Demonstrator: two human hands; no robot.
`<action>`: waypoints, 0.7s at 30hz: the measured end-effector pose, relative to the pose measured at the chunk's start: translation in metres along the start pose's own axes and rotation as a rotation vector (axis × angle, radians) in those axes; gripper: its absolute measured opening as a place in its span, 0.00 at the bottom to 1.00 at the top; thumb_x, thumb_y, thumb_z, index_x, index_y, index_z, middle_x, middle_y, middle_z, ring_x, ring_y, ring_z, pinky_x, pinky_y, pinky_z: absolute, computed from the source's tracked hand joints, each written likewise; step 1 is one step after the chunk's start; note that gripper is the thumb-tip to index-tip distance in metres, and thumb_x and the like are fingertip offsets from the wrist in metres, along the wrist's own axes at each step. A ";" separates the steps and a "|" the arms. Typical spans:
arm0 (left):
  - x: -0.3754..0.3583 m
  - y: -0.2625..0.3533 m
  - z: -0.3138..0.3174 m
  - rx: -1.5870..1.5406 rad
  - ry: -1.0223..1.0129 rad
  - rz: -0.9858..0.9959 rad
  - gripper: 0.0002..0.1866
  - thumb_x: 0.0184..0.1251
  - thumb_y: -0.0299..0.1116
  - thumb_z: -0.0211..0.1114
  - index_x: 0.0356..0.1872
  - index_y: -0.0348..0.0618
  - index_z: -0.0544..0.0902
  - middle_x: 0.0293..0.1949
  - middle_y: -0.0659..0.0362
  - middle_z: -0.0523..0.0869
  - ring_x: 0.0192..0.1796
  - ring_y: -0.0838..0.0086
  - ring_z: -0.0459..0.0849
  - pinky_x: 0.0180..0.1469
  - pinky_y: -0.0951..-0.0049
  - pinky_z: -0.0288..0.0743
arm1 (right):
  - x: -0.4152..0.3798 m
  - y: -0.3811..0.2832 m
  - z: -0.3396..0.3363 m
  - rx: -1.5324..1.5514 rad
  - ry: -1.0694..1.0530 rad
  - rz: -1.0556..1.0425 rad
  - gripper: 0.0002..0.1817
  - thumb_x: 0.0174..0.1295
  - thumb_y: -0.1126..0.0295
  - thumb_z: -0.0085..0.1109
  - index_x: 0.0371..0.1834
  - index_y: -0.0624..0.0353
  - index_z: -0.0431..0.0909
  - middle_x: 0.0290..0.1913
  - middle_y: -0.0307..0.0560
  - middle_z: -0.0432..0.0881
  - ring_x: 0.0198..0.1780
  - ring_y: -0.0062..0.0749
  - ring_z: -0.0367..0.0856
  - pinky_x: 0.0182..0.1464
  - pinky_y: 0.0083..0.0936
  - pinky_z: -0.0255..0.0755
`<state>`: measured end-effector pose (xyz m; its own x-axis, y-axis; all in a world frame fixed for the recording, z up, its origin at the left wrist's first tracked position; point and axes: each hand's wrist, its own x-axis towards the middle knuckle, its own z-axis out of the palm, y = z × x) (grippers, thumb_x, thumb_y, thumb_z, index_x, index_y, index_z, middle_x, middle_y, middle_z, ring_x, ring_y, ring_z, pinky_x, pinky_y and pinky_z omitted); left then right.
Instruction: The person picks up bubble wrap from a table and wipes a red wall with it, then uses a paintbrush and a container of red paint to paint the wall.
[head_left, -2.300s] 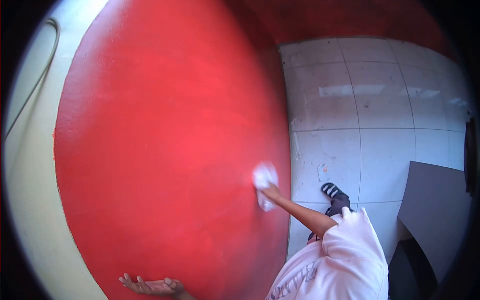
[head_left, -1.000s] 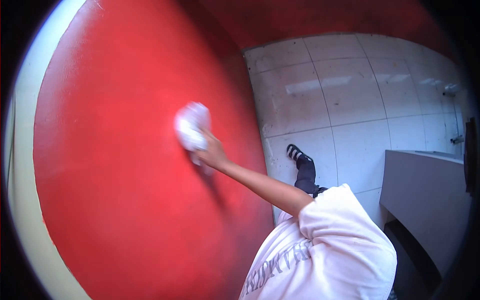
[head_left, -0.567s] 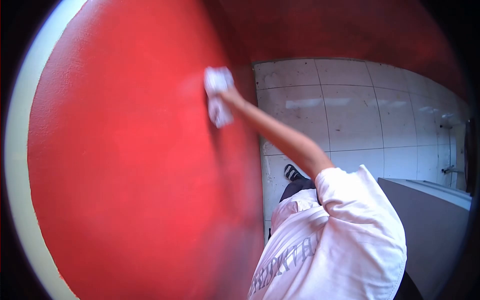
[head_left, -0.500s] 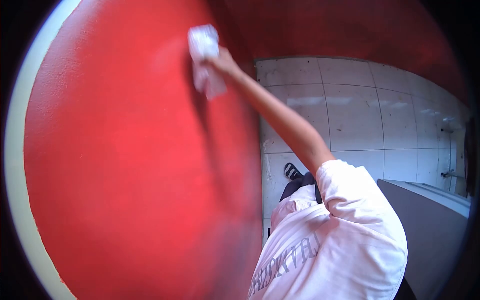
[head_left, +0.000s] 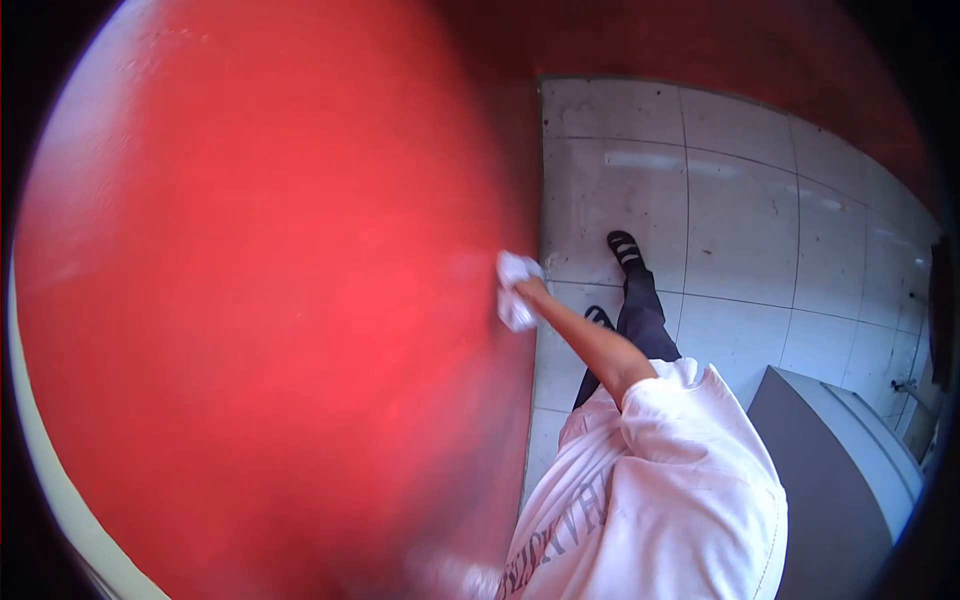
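Note:
My right hand [head_left: 533, 290] is closed around a crumpled white cloth [head_left: 517, 268]. Part of the cloth bunches above the fingers and part hangs below them. The hand holds it against or very close to the red wall [head_left: 300, 300], low down near where the wall meets the floor; contact itself is hard to make out. My right forearm reaches across from the white shirt sleeve. My left hand does not show. A smeared pale patch at the bottom edge, beside the shirt, is too blurred to name.
Pale floor tiles [head_left: 740, 220] lie to the right of the wall, with my dark sandal [head_left: 622, 243] on them. A grey box-like piece of furniture [head_left: 820, 460] stands close on my right. A dark red surface borders the tiles at the far end.
My right hand has moved down and to the right in view with the cloth, from higher on the wall to near its base. The view has shifted, and more of my legs shows.

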<state>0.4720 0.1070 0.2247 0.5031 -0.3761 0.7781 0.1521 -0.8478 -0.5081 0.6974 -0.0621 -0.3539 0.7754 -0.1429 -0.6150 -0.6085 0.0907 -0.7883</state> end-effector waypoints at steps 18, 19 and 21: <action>0.102 0.090 0.103 -0.195 -0.102 0.074 0.27 0.56 0.37 0.65 0.53 0.38 0.64 0.61 0.47 0.57 0.66 0.57 0.57 0.64 0.55 0.58 | -0.061 -0.118 0.000 0.343 -0.201 0.430 0.32 0.48 0.66 0.54 0.60 0.64 0.64 0.54 0.58 0.74 0.57 0.47 0.72 0.58 0.35 0.66; 0.110 0.099 0.112 -0.197 -0.100 0.099 0.26 0.56 0.37 0.65 0.52 0.38 0.64 0.61 0.47 0.57 0.66 0.57 0.57 0.64 0.54 0.58 | -0.049 -0.140 0.011 0.536 -0.050 0.508 0.34 0.48 0.65 0.54 0.61 0.65 0.63 0.54 0.59 0.74 0.57 0.49 0.72 0.57 0.36 0.67; 0.121 0.106 0.119 -0.209 -0.095 0.148 0.25 0.56 0.37 0.65 0.52 0.39 0.65 0.61 0.47 0.57 0.66 0.56 0.56 0.64 0.52 0.57 | -0.024 -0.242 0.003 0.223 0.333 0.348 0.27 0.50 0.67 0.53 0.55 0.66 0.67 0.48 0.54 0.76 0.47 0.42 0.76 0.49 0.34 0.71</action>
<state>0.6497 0.0159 0.2208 0.5857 -0.4733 0.6579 -0.1028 -0.8486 -0.5190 0.8269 -0.0775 -0.1481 0.4162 -0.3688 -0.8311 -0.7420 0.3905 -0.5449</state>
